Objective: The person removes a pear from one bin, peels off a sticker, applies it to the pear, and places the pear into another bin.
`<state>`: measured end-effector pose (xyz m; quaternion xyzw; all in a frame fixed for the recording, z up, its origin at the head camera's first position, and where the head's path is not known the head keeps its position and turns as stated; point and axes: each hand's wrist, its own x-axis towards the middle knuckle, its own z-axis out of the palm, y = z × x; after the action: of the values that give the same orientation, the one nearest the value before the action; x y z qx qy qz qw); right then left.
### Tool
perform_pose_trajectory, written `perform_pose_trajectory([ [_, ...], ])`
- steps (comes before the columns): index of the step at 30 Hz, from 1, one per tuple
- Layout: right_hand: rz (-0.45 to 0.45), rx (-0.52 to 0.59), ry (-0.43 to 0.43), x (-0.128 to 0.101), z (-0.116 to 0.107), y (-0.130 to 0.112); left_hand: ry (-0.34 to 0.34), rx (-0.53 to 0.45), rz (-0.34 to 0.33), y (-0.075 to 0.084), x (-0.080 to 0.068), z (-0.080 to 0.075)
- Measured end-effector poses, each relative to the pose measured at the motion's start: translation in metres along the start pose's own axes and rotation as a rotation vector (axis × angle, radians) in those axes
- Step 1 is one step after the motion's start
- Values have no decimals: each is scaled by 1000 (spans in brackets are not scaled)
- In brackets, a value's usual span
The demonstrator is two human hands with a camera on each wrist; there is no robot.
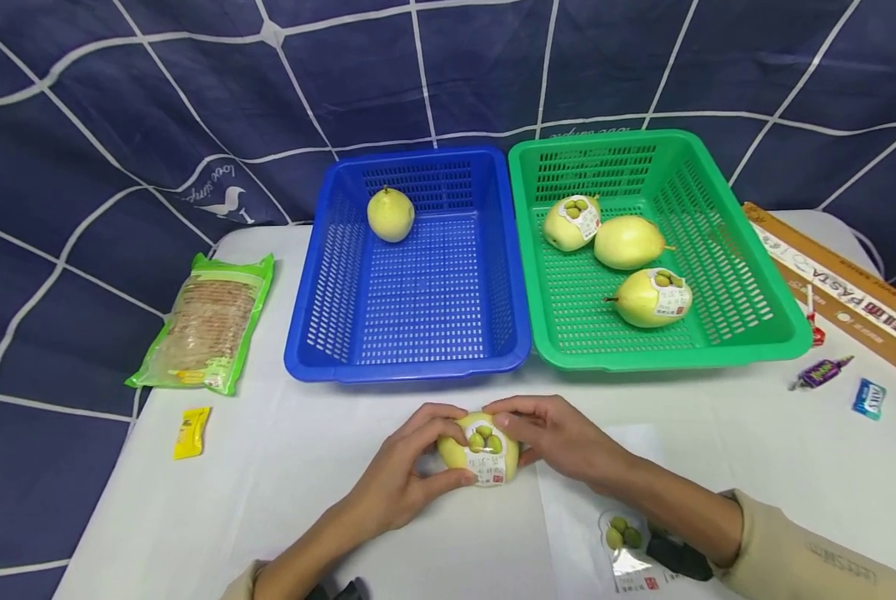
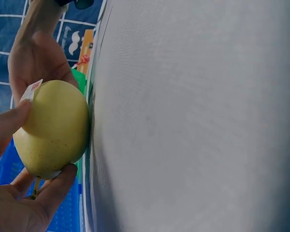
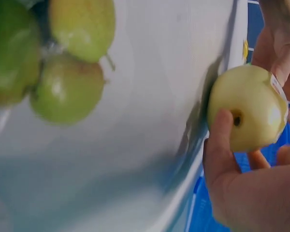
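The head view shows the label on the pear (image 1: 479, 450), with the blue basket (image 1: 410, 358) and green basket (image 1: 665, 354) behind it; the wrist views show only the bare skin of the pear and its hollow end. The pear rests on the white bench (image 1: 282, 467). The left hand (image 1: 398, 471) and right hand (image 1: 560, 437) both grasp it, fingers curled around its sides
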<state>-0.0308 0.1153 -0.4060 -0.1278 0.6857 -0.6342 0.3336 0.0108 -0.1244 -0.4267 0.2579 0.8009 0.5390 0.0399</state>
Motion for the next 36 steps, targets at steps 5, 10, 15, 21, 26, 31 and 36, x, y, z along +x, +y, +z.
perform_pose_trajectory([
  [5,-65,-166,-43,-6,0,0,-13,-198,-79,-5,3,-3],
  [10,-78,-185,-48,-4,1,0,-24,-317,-144,-8,6,-8],
  [15,-106,-226,-45,-3,4,2,-32,-357,-164,-9,7,-10],
  [21,-161,-271,-32,-3,6,1,-49,-414,-168,-11,6,-11],
  [26,-148,-244,-51,-3,6,0,-53,-416,-189,-10,7,-12],
  [31,-86,-156,-48,-3,7,-2,-50,-384,-190,-9,7,-10],
  [36,-77,-59,-81,-4,6,-3,-51,-367,-154,-9,8,-9],
])
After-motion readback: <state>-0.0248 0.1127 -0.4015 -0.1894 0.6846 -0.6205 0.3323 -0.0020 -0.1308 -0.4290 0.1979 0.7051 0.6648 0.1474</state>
